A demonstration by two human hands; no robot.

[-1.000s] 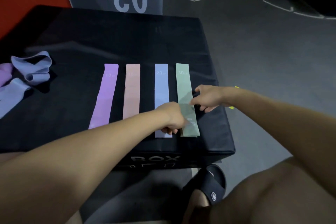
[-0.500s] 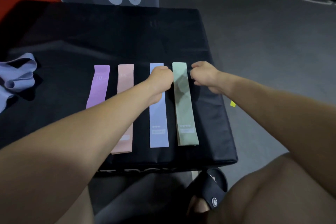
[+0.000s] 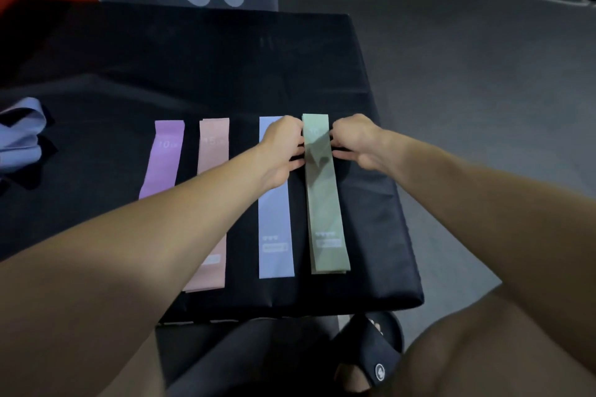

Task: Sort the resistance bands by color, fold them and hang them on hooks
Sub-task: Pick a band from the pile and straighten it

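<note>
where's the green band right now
In the head view the green band lies flat on the black box, rightmost of the four laid-out bands, just right of the blue band, with both hands at its far end.

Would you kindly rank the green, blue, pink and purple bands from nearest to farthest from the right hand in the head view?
1. Green band: at the right hand, touching its fingers.
2. Blue band: next leftward.
3. Pink band: further left.
4. Purple band: leftmost of the row.
</note>
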